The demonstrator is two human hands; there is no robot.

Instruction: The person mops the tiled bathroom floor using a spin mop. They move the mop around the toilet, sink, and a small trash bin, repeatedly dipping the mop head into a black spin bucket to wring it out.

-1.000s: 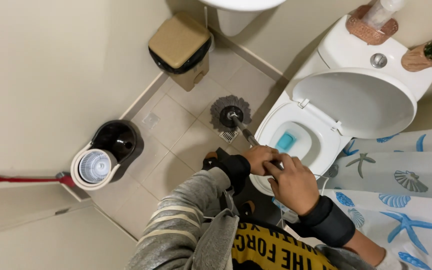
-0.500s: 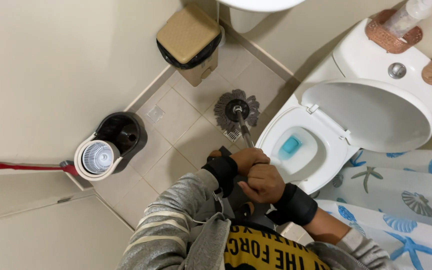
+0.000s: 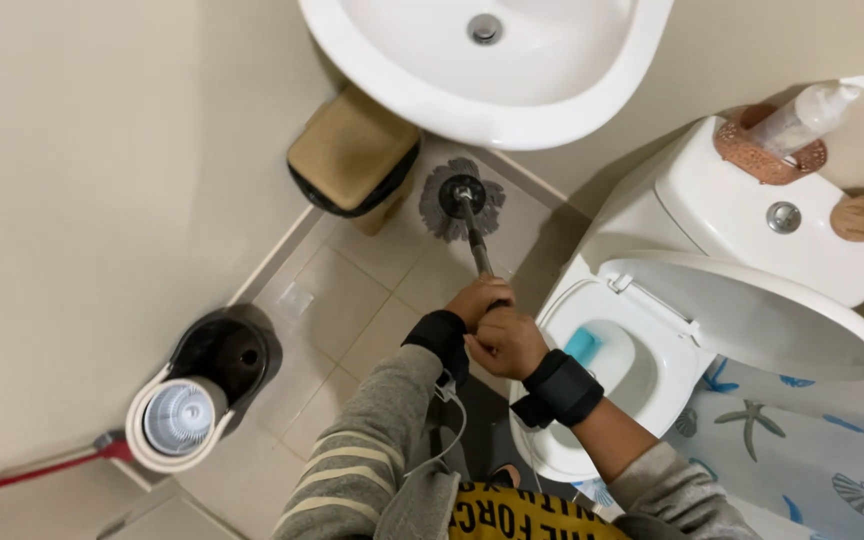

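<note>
From the head camera, both hands are wrapped tight round the mop handle (image 3: 477, 245): the left hand (image 3: 474, 298) higher up, the right hand (image 3: 508, 342) just below it, touching. The grey mop head (image 3: 463, 198) sits on the tiled floor (image 3: 342, 300) under the sink (image 3: 552, 100), between the lidded bin (image 3: 352, 150) and the open toilet (image 3: 652, 400).

The mop (image 3: 470, 208) has a round grey head of shaggy strands with a black hub at its centre, lying flat on the beige floor tiles just below the sink. Its dark, slim handle rises slanted toward the camera (the upper end is hidden, apparently inside the grip).
</note>
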